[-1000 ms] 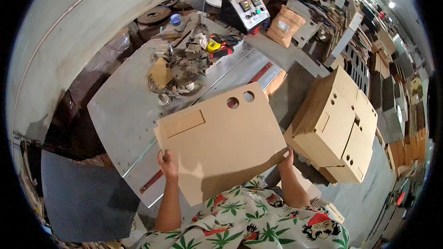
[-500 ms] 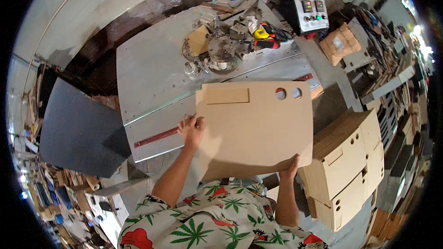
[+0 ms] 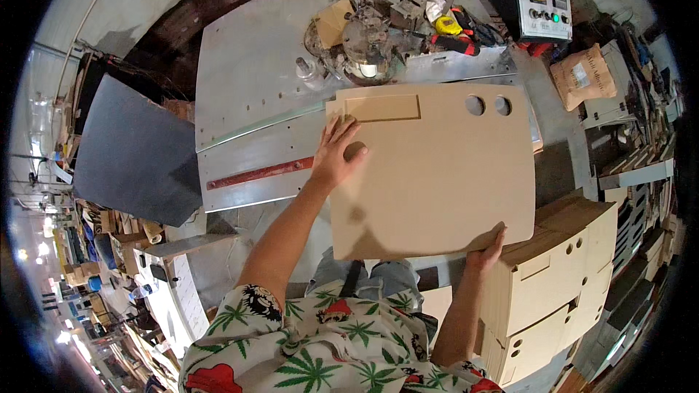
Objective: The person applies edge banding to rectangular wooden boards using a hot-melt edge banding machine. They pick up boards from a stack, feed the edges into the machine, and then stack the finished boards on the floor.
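A tan fibreboard panel point(image 3: 437, 167) with two round holes and a shallow rectangular recess lies flat on the grey metal machine table point(image 3: 255, 87). My left hand point(image 3: 336, 153) rests spread on the panel's left part, fingers apart, pressing down near the recess. My right hand point(image 3: 486, 247) grips the panel's near right corner from below its edge. The panel's near edge hangs past the table toward my body.
A stack of similar tan panels point(image 3: 553, 284) stands at my right. A router head with clutter and tools point(image 3: 371, 29) sits at the table's far side, beside a control box point(image 3: 542, 0). A dark sheet point(image 3: 131, 153) leans at the left. A red strip point(image 3: 258, 173) runs along the table.
The panel came from being held up in front of me down onto the table. My left hand shifted from the panel's edge onto its top face.
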{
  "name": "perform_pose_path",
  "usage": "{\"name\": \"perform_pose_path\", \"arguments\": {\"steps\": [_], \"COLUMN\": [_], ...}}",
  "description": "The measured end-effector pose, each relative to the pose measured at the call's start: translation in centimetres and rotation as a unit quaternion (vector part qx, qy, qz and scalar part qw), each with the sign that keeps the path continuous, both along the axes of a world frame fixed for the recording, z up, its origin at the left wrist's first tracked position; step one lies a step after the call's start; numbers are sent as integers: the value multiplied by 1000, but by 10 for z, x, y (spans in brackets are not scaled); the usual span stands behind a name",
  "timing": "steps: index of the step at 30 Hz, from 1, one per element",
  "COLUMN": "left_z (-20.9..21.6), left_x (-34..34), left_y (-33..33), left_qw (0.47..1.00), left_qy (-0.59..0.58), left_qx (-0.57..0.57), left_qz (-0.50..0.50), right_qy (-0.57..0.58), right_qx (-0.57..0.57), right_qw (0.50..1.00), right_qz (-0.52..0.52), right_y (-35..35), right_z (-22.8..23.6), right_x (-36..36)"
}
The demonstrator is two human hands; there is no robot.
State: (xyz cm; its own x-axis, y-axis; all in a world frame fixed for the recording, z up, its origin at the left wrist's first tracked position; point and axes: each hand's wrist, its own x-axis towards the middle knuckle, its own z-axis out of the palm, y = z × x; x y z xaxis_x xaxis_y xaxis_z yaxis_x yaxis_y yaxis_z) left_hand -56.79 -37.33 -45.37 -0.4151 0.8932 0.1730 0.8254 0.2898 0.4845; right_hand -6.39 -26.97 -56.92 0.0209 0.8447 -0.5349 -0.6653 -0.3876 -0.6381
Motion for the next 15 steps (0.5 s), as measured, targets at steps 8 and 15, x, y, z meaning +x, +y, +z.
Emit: {"name": "perform_pose_path", "arguments": {"steps": [8, 15], "left_z": [-9, -10], "left_x": [-3, 1], "left_y": [-3, 2], "left_qw": [998, 996], "left_qy": [1, -12], "left_qx": [60, 80], "left_qz": [18, 32], "right_qy": [-59, -57], "right_qx": [-23, -27], "right_qw": [998, 998], "right_qz": [16, 25], "right_y": [2, 10], "right_z": [69, 47], "right_x": [-60, -46]}}
